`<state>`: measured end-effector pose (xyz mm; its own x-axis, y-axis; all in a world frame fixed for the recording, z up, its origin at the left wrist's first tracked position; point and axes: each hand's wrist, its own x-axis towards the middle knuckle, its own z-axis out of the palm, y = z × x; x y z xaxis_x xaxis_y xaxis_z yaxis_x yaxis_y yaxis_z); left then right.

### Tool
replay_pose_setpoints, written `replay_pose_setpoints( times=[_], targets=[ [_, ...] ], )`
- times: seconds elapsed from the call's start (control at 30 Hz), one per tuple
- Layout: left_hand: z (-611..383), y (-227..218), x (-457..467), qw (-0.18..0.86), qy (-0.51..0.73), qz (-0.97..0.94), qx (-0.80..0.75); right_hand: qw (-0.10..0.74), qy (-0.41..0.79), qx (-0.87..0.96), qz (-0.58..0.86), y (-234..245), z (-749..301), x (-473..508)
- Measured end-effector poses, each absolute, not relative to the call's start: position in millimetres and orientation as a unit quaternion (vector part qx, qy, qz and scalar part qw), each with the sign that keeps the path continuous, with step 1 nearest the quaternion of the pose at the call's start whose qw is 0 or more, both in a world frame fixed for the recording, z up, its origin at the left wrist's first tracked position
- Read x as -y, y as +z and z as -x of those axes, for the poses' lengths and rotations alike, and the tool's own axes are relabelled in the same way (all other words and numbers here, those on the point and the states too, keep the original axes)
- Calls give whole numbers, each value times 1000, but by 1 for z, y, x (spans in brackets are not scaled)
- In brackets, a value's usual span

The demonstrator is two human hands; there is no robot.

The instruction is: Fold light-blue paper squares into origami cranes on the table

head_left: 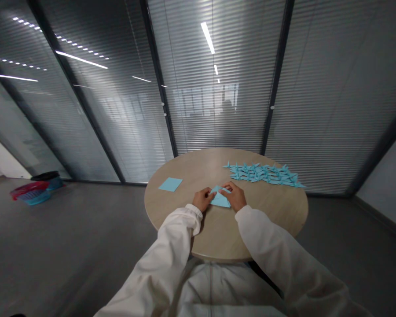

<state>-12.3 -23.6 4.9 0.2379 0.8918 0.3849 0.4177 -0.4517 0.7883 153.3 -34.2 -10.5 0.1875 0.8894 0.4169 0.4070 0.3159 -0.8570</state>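
A light blue sheet of origami paper (pixel 220 200), partly folded, lies on the round table between my hands. My left hand (pixel 202 199) grips its left edge with fingers curled and thumb on the paper. On the other side, my right hand (pixel 235 197) pinches the upper right part of the sheet, its thumb reaching over the top. The exact fold under the fingers is too small to make out. To the left lies a flat blue square of paper (pixel 170 184). Rows of folded blue paper cranes (pixel 264 173) stand close together at the right back.
The round wooden table (pixel 218 237) has its near edge by my lap. Behind it rises a glass wall with blinds (pixel 218 127). Two baskets, one blue with a red lining (pixel 33 193) and one dark-rimmed (pixel 53 179), stand on the floor at far left.
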Motion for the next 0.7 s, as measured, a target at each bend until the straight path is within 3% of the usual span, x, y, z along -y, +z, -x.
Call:
replay_pose_setpoints(
  times=[0.7],
  targets=[
    [14, 1, 19, 233, 370, -765, -473, 567, 174, 643, 484, -8, -151, 36]
  ],
)
